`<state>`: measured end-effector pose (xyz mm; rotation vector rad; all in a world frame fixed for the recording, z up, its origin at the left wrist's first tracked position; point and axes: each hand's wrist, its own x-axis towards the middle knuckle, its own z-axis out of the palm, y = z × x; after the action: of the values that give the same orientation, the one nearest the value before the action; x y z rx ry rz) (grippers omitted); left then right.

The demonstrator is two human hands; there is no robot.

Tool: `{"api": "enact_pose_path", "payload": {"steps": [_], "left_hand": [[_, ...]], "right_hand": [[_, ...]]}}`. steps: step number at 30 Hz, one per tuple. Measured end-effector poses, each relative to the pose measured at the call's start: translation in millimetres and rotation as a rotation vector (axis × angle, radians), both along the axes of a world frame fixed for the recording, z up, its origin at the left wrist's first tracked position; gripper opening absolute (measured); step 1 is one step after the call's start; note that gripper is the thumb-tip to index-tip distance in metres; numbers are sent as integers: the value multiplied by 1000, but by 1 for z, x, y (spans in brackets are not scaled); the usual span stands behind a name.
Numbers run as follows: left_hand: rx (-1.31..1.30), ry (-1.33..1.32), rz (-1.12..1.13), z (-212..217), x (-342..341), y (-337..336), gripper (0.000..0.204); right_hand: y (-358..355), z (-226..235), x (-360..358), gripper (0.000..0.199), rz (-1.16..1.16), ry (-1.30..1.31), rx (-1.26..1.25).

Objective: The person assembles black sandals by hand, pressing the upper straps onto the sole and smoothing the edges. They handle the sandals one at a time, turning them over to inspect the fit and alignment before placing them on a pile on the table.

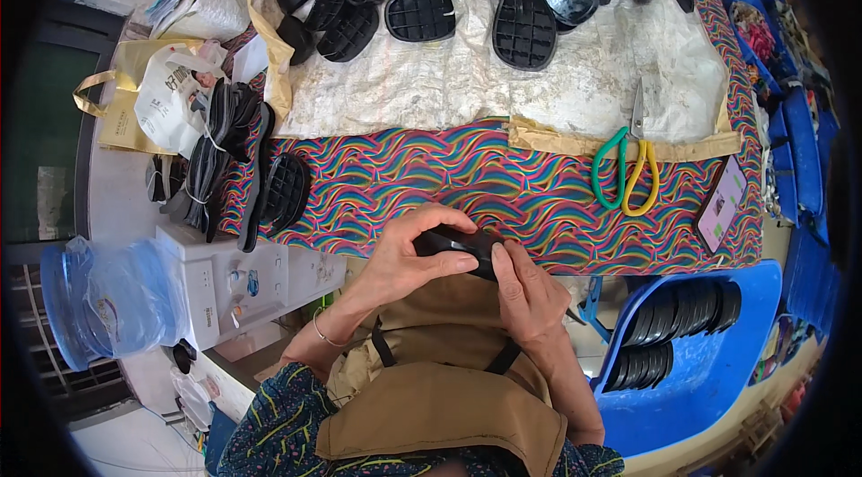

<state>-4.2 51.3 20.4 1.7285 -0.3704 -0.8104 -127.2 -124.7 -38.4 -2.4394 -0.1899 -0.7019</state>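
Observation:
Just in front of my body, at the table's near edge, I hold a smooth, glossy black moulded piece point(435, 242), like a shoe-sole part. My left hand point(404, 251) wraps round its left end, with thumb and fingers on opposite sides. At the other end my right hand point(530, 293) grips with thumb and fingertips, covering much of that side. A similar black sole piece with a grid-patterned underside point(287, 192) rests on the patterned cloth to the left. Beyond my right hand lie open scissors point(623, 170) with one green and one yellow handle.
Several loose black sole pieces point(524, 30) lie on a worn white sheet point(395, 87) at the back. Bundled black strips point(211, 158) lean at the left edge. A phone point(722, 205) sits at the right. Below it, a blue tub point(709, 405) holds rows of black pieces point(678, 311).

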Motion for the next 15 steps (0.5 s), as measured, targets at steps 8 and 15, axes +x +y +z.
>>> {"api": "enact_pose_path", "payload": {"steps": [8,15], "left_hand": [[-98,-190,-59,-18,-3,8,47],[-141,-174,-72,-22,-1,9,48]], "right_hand": [[-17,24,-21,61,-19,578,1558],[-29,30,-7,17,-49,864,1237]]}}
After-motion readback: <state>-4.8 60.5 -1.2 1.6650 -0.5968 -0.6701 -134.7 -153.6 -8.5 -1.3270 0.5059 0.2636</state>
